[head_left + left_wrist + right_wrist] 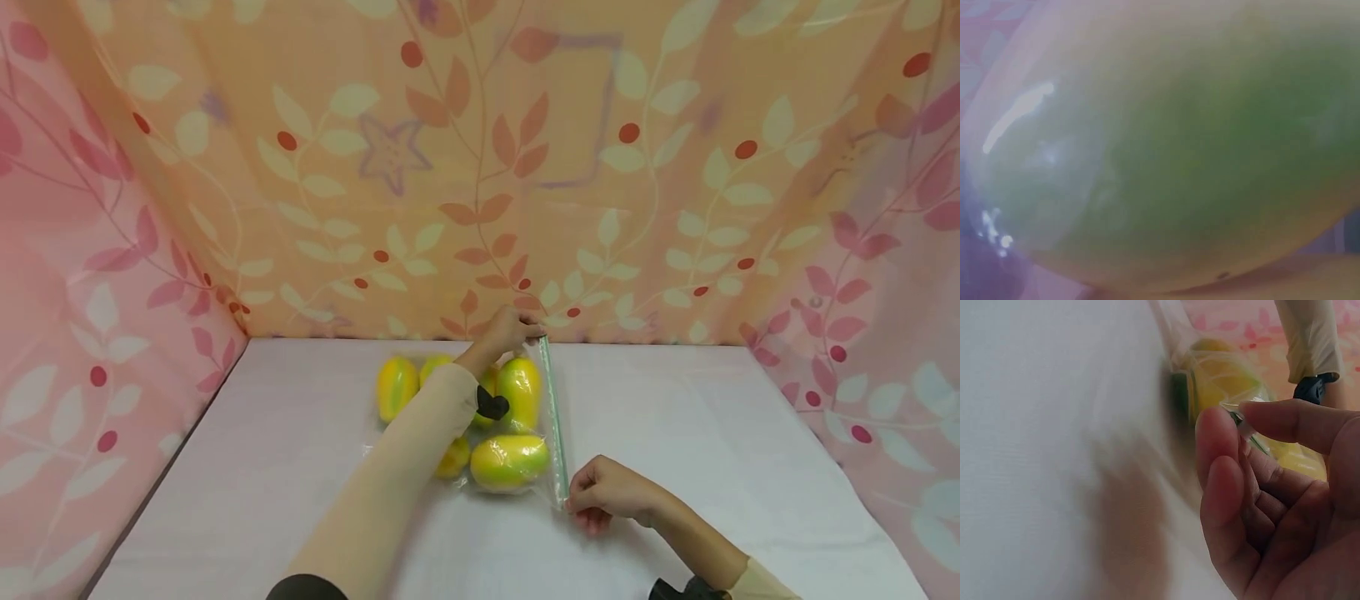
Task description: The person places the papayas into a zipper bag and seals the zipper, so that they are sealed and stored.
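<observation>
A clear zip bag (pixel 556 417) with a green-edged closure lies on the table, several yellow-green mangoes (pixel 510 463) inside it. At the bag's far right corner, my left hand (pixel 504 335) holds the end of the closure, its forearm crossing over the bag and covering some of the fruit. My right hand (pixel 611 490) pinches the near end of the closure. In the right wrist view, the thumb and index finger of the right hand (pixel 1266 487) meet on that corner. One mango (pixel 1179 150) fills the left wrist view, and the left fingers are hidden there.
A white cloth (pixel 675 417) covers the table under the bag. Patterned orange fabric (pixel 480 167) stands behind the table's far edge, with pink leaf-printed fabric (pixel 97 333) along the left and right sides.
</observation>
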A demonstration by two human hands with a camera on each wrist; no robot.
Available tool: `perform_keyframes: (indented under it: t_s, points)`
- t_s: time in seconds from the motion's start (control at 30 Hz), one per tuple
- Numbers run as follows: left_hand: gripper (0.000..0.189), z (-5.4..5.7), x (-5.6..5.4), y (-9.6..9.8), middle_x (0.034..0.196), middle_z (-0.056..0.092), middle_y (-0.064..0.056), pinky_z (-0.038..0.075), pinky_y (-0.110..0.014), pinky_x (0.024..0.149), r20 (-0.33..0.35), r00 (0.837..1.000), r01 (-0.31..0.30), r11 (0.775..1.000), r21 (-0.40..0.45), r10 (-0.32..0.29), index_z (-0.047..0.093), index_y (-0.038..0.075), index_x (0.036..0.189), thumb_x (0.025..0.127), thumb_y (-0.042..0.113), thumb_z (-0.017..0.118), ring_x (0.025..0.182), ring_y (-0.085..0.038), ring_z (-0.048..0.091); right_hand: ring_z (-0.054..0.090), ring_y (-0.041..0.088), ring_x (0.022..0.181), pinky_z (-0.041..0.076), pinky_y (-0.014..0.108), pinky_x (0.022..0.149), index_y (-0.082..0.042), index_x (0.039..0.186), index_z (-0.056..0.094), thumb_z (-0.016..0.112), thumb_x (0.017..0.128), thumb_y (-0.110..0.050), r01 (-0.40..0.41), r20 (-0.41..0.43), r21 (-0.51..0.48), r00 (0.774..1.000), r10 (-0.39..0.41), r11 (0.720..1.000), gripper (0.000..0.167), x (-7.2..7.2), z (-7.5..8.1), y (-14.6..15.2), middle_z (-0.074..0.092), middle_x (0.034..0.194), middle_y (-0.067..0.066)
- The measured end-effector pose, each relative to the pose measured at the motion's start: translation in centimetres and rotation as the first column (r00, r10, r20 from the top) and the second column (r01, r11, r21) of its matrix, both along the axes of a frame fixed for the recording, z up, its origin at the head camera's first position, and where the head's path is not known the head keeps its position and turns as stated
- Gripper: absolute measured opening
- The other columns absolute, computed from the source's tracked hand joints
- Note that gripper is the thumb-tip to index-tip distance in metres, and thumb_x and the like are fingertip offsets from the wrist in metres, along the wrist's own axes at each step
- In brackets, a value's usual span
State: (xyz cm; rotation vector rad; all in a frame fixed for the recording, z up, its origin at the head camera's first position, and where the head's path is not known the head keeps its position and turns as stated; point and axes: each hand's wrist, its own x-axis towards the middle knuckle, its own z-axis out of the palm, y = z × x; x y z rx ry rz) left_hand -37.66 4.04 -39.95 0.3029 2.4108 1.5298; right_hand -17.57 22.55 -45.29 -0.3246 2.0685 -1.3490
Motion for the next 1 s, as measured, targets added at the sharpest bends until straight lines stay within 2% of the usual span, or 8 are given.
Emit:
perform_keyframes:
  t_s: [0.13,0.23,0.37,0.5,0.63,0.8,1.0]
  points:
    - [0.014,0.0,-0.1,0.0,0.087,0.068,-0.008,0.054,-0.031,0.08,-0.017,1.0,0.0,1.0,0.018,0.0,0.072,0.004,0.096,0.093,0.016,0.065,0.094,-0.031,0.064,0.059,0.008,0.052,0.047,0.019,0.05,0.022,0.082,0.058,0.065,0.086,-0.007,0.028,0.02,-0.046,0.999,-0.027,0.999,0.031,-0.2,-0.6,0.1,0.063,0.062,-0.002]
    - [0.016,-0.4,-0.3,-0.1,0.091,0.067,-0.008,0.051,-0.024,0.074,-0.023,1.0,-0.014,0.999,0.029,0.015,0.071,0.003,0.096,0.093,0.017,0.065,0.084,-0.023,0.062,0.061,0.008,0.055,0.05,0.02,0.053,0.024,0.085,0.057,0.065,0.085,-0.005,0.043,0.036,-0.091,0.999,-0.04,0.995,0.031,-0.4,-0.8,0.1,0.066,0.066,-0.001]
    - [0.016,-0.8,-0.2,-0.3,0.094,0.066,-0.006,0.051,-0.023,0.075,-0.011,1.0,0.006,1.0,0.0,-0.006,0.069,0.005,0.097,0.094,0.02,0.064,0.082,-0.017,0.058,0.062,0.009,0.055,0.051,0.021,0.053,0.023,0.084,0.058,0.066,0.084,-0.005,0.051,0.061,-0.108,0.997,-0.045,0.993,0.03,-0.3,-0.9,0.2,0.067,0.066,0.0]
    - [0.014,-0.8,0.1,-0.6,0.096,0.066,-0.007,0.054,-0.03,0.082,-0.018,0.999,0.049,0.998,-0.031,-0.05,0.068,0.006,0.096,0.096,0.019,0.062,0.087,-0.02,0.06,0.063,0.009,0.055,0.051,0.021,0.053,0.011,0.076,0.063,0.068,0.083,-0.007,0.057,0.08,-0.115,0.996,-0.048,0.992,0.02,-0.3,-0.9,0.2,0.068,0.066,0.001]
    - [0.017,-0.9,0.1,-0.8,0.097,0.068,-0.011,0.054,-0.03,0.082,-0.066,0.994,0.079,0.996,-0.037,-0.082,0.069,0.002,0.095,0.095,0.017,0.062,0.086,-0.021,0.061,0.063,0.008,0.055,0.051,0.02,0.053,0.0,0.074,0.065,0.068,0.083,-0.007,0.063,0.091,-0.124,0.994,-0.052,0.99,0.012,-0.3,-1.1,0.3,0.069,0.067,0.0]
    - [0.014,-1.4,-0.1,-1.2,0.1,0.069,-0.013,0.054,-0.031,0.085,-0.094,0.992,0.084,0.995,-0.054,-0.089,0.068,0.001,0.099,0.095,0.012,0.062,0.087,-0.022,0.063,0.063,0.008,0.055,0.05,0.02,0.053,0.0,0.076,0.066,0.069,0.083,-0.009,0.073,0.096,-0.137,0.994,-0.06,0.988,0.012,-0.3,-1.3,0.4,0.069,0.067,0.001]
    - [0.019,-1.6,-0.1,-1.2,0.111,0.067,-0.013,0.051,-0.038,0.096,-0.052,0.995,0.079,0.994,-0.069,-0.083,0.065,0.004,0.111,0.095,0.013,0.061,0.098,-0.026,0.061,0.063,0.007,0.055,0.05,0.02,0.053,0.007,0.083,0.067,0.068,0.085,-0.009,0.09,0.118,-0.164,0.99,-0.071,0.982,0.016,-0.3,-1.4,0.7,0.07,0.068,0.001]
